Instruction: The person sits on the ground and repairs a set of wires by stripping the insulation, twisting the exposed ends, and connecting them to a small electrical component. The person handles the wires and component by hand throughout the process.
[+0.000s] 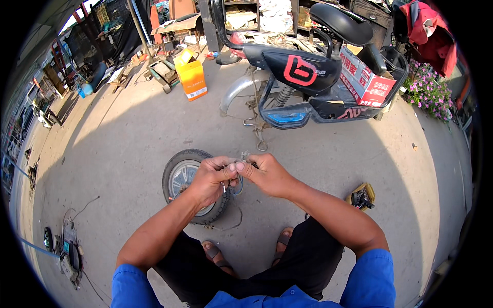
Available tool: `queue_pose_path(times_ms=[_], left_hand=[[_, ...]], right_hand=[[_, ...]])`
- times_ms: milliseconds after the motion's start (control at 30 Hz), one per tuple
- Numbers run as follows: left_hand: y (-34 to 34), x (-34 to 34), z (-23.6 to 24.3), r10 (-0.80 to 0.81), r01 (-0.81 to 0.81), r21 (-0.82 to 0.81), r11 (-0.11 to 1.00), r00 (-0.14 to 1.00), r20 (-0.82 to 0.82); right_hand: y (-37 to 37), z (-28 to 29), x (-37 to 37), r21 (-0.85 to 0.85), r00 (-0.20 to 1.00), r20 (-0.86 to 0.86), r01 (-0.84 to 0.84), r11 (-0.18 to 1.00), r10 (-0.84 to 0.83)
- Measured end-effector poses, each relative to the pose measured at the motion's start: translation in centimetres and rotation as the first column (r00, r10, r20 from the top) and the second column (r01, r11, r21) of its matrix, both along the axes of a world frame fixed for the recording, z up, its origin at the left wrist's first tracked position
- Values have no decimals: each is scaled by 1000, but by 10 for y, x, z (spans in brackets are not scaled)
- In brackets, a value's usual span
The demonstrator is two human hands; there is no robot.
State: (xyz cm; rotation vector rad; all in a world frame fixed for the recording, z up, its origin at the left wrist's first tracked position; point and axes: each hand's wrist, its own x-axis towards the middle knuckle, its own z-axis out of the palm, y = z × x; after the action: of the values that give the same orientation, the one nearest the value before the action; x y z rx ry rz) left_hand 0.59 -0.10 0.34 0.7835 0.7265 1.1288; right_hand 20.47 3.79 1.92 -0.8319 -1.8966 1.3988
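My left hand [209,179] and my right hand [269,176] meet in front of me, thumbs nearly tip to tip. Their fingers are closed in a pinch on a small pale grey piece [244,154], mostly hidden by the fingers, so its exact kind is unclear. A short thin piece with a light tip [224,188] sticks out below the left fingers, and a bluish cable loop [238,191] hangs under the hands. Partly behind my left hand, a scooter wheel [177,173] with a black tyre and silver hub lies flat on the ground.
Ahead stands a black electric scooter [287,61] with a red and white box [365,79] on it. An orange carton [192,78] is at its left. A small container of dark parts [363,196] sits at my right; a scooter part with cables [71,251] lies far left.
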Motion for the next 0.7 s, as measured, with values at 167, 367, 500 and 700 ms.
queue_pose_path(times_ms=[167,367,500,700], left_hand=[[-1,0,3,27,-25,16,1000,994,-102],[0,3,4,78,-54,137,989,981,-179],[0,2,1,95,-46,197,979,965,-245],[-2,5,5,88,-33,193,981,955,-282]], right_hand=[[-3,7,0,-214,999,-32,24,977,-31],[-6,17,0,-473,991,-127,-21,881,-45],[-7,17,0,-441,991,-112,17,897,-74],[-3,14,-2,-456,986,-99,72,887,-131]])
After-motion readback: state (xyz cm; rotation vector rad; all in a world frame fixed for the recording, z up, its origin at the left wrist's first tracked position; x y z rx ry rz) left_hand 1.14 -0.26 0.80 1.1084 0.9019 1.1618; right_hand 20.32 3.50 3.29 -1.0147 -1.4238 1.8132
